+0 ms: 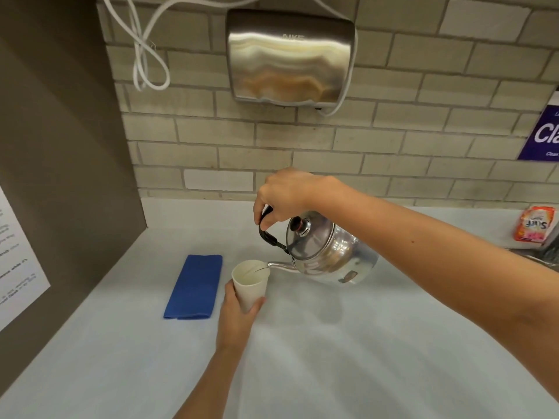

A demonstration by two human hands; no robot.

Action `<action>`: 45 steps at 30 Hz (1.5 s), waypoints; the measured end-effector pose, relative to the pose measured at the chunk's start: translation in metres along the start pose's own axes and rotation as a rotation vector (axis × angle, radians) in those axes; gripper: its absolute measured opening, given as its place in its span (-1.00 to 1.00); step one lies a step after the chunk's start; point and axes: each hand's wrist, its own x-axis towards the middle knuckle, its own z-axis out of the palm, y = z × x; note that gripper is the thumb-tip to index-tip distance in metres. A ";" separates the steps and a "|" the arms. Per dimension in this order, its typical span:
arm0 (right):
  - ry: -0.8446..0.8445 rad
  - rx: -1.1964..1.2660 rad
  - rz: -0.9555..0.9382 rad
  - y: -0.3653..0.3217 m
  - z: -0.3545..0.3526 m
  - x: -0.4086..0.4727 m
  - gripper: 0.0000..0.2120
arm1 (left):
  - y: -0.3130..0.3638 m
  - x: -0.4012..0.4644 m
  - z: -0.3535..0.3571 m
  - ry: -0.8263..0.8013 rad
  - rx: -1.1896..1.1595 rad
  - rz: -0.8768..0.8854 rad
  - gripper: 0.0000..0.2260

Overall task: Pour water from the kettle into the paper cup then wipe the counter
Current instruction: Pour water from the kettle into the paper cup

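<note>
A shiny metal kettle (329, 252) hangs tilted to the left above the white counter (332, 343). My right hand (287, 195) grips its black handle from above. Its spout tip sits over the rim of a white paper cup (249, 282), and a thin stream of water runs into the cup. My left hand (236, 316) holds the cup around its lower part, tilted slightly toward the spout. A folded blue cloth (195, 287) lies flat on the counter just left of the cup.
A steel hand dryer (290, 55) with a white cord is mounted on the tiled wall behind. A grey side panel (60, 146) closes the left. An orange detergent packet (535, 226) lies at the far right, next to a sink edge (541, 258).
</note>
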 end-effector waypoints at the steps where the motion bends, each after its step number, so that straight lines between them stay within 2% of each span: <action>1: -0.001 0.000 0.001 0.000 0.000 0.000 -0.79 | 0.000 0.000 0.000 0.001 -0.003 0.002 -0.32; 45: 0.017 -0.058 -0.044 0.000 -0.001 0.003 -0.77 | -0.002 -0.001 0.001 0.005 -0.027 0.014 -0.35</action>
